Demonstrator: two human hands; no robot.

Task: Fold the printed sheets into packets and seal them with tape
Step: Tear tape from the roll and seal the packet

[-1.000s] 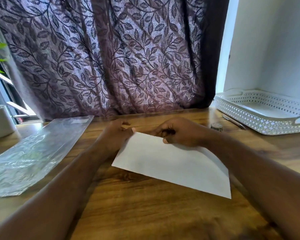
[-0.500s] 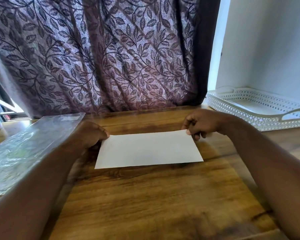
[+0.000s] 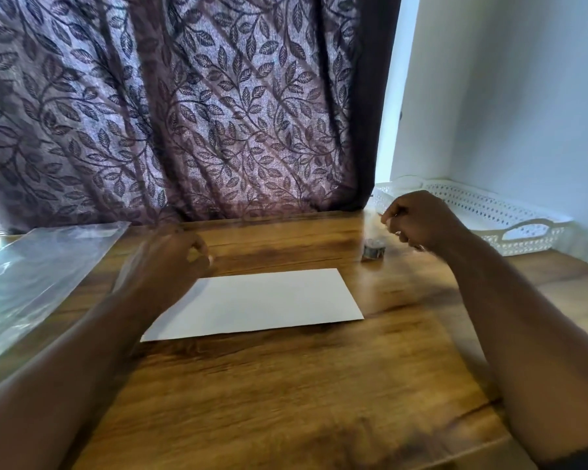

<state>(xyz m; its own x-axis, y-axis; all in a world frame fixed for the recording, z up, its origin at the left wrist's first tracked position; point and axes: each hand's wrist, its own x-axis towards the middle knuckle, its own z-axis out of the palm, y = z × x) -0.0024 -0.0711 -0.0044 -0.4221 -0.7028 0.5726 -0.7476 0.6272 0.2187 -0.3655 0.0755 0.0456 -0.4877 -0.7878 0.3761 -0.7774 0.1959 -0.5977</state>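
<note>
A folded white sheet point(image 3: 262, 301) lies flat on the wooden table point(image 3: 286, 385), its long edges running left to right. My left hand point(image 3: 170, 262) hovers over the sheet's left end, blurred by motion, with its fingers loosely curled and nothing in them. My right hand point(image 3: 418, 220) is raised off the table beyond the sheet's right end, its fingers curled in and nothing visible in them. A small roll of tape point(image 3: 373, 251) stands on the table just below and left of that hand, apart from it.
A clear plastic sleeve point(image 3: 38, 276) lies along the table's left side. A white perforated tray point(image 3: 510, 218) sits at the back right against the wall. A leaf-patterned curtain point(image 3: 184, 113) hangs behind the table's far edge.
Both hands have let go of the sheet's far corners. The right hand has lifted and moved right, toward the tape roll. The left hand has risen over the sheet's left end.
</note>
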